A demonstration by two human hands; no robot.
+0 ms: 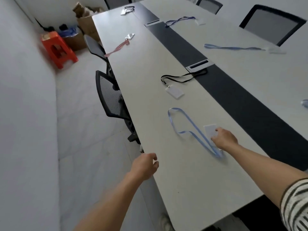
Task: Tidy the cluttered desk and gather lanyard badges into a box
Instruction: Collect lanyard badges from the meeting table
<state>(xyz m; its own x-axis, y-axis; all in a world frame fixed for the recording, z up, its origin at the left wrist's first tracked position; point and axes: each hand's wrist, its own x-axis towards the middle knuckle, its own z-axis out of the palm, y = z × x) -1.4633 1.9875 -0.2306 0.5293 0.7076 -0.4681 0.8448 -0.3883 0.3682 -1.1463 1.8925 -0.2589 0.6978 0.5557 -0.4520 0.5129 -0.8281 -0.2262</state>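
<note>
The right hand [224,138] reaches forward over the worktop [150,90] and grips a white badge card [210,130]. Its fingers curl over the card's near corner and the thumb lies against the edge. A pale blue strap [188,124] joined to that card runs under the wrist, folds back at about 6 o'clock from the hand, and opens into a long loop toward 10 o'clock, flat on the surface. A striped sleeve [298,205] covers that arm's upper part.

The left hand [145,165] holds nothing. It hangs over the worktop's left edge at about 8 o'clock from the right hand and well apart from it, fingers loosely curled.

At 11 o'clock from the right hand lies a black lanyard [180,77] with its own white holder [175,92]. The cord's far end touches a grey cable hatch [199,65] set in the dark centre strip [233,90]. Further along the same side, near the left edge, a pink lanyard [116,49] trails off a clear holder [130,36]. Another black-corded badge [126,10] lies at the far end.

Across the dark strip, at 1 o'clock, a light blue lanyard [233,47] lies stretched out, and beyond it a dark blue one [180,20].

A black mesh chair [110,95] is tucked against the left edge. On the floor at 10 o'clock, in the corner, stand an orange stool [57,49] and open cardboard boxes [86,25].
</note>
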